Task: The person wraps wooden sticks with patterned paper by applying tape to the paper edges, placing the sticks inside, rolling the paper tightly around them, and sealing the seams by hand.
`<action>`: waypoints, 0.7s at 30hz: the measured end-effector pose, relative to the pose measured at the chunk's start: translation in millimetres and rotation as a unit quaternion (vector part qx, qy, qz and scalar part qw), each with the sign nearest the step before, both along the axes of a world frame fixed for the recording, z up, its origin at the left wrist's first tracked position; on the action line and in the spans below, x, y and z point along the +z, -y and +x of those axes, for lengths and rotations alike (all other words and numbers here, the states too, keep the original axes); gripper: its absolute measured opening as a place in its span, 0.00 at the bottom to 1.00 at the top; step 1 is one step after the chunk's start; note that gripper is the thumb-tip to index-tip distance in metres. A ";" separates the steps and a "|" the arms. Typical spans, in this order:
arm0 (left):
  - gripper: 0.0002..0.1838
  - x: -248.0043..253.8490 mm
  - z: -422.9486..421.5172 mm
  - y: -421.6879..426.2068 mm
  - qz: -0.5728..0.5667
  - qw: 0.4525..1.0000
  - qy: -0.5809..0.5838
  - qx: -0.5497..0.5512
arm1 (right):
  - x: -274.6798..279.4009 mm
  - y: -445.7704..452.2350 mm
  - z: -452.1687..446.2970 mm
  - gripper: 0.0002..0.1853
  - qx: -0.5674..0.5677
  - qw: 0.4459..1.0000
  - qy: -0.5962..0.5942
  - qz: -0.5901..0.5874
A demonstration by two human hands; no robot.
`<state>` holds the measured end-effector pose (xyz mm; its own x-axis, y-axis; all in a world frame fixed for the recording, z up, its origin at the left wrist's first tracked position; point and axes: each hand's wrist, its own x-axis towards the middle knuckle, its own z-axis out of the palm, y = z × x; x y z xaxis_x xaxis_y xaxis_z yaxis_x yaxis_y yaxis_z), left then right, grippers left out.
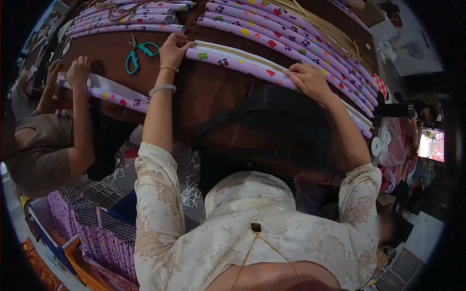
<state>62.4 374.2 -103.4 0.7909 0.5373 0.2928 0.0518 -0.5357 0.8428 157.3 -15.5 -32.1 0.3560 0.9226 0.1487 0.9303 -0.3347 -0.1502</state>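
Observation:
A long roll of lilac wrapping paper point(234, 64) printed with small gifts lies across the brown table in front of me. A tan strip point(250, 58) runs along its pale upper edge. My left hand point(173, 50) pinches the roll's left end between thumb and fingers. Farther right, my right hand point(309, 81) has its fingers bent and pressed together at the roll's edge, thumb against the paper. Scissors with teal handles point(128, 63) lie left of my left hand.
More lilac rolls point(291, 36) lie in rows behind, with tan strips point(320, 19) on top. At left, a co-worker's hands point(78, 72) hold another roll point(114, 97). Bins at lower left hold many upright rolls point(109, 242). A tape roll point(375, 146) sits at the right edge.

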 end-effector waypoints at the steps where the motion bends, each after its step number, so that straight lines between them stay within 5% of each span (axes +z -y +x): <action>1: 0.17 -1.3 -0.8 -0.5 -0.001 1.000 0.000 0.003 | 0.2 -1.7 0.7 0.16 0.006 1.000 0.001 -0.004; 21: 0.20 6.6 -3.7 5.1 0.028 0.999 -0.039 0.018 | -3.9 -60.6 9.6 0.17 0.066 0.996 0.041 -0.052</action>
